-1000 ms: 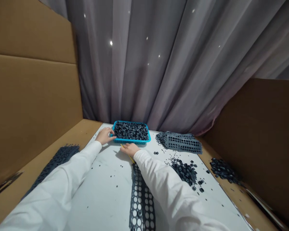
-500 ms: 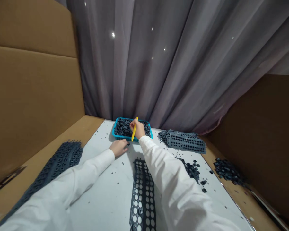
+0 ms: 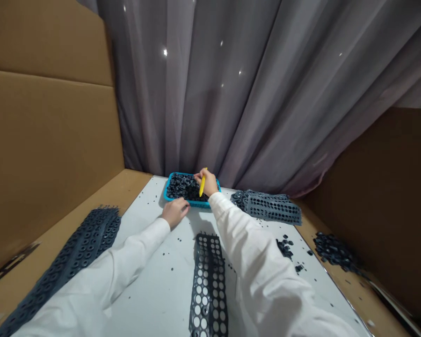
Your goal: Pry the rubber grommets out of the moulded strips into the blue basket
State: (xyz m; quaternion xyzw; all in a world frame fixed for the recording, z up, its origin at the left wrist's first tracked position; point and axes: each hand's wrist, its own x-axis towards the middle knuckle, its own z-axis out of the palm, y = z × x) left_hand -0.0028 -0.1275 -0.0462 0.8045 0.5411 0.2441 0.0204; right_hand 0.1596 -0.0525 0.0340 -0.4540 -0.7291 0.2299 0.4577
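Observation:
A blue plastic basket (image 3: 166,192) at the far end of the table holds many small black rubber pieces (image 3: 182,185). Over its right part, my right hand (image 3: 209,183) is closed around a slim yellow pen-shaped tool (image 3: 203,182); thumb and fingertips meet above the black pieces, and anything pinched there is too small to make out. My left hand (image 3: 175,211) rests by the basket's front rim, its fingers curled together, with whatever they hold hidden. Nearer to me lies a black perforated rubber strip (image 3: 208,285) with rows of round holes showing white.
Along the left edge lies a long dark ringed rubber strip (image 3: 80,248). Perforated grey strips (image 3: 273,207) are stacked at the back right. Black scraps (image 3: 285,248) litter the white table (image 3: 150,290), with a larger heap (image 3: 337,252) on the cardboard. Cardboard walls (image 3: 49,140) and a grey curtain (image 3: 210,93) enclose the table.
My right hand has moved slightly right and up with the yellow tool, which now stands more upright. My left hand has shifted a little toward the basket's front rim.

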